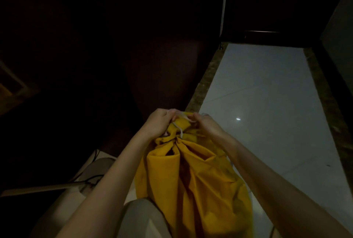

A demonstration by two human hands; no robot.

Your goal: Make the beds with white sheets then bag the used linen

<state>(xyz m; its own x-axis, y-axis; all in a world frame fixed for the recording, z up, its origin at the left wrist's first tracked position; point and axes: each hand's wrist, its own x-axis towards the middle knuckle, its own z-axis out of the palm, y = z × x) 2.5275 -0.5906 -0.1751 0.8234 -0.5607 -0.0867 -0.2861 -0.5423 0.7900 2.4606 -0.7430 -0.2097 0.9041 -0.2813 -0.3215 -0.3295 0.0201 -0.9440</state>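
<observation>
While both hands work at its neck, one yellow cloth drawstring bag (193, 184) stands upright on the pale glossy tiled floor (267, 92), between the person's forearms. Its mouth is gathered tight; contents are hidden, though the body looks full. One white cord (179, 130) runs from the gathered neck up between the hands. Left hand (160, 123): fingers curled, pinching cord and bunched cloth. Right hand (205, 124): fingers curled, pinching the cord's other part. One speckled stone border strip (206, 79) edges the tiles. The left side of the view is too dark to read.
</observation>
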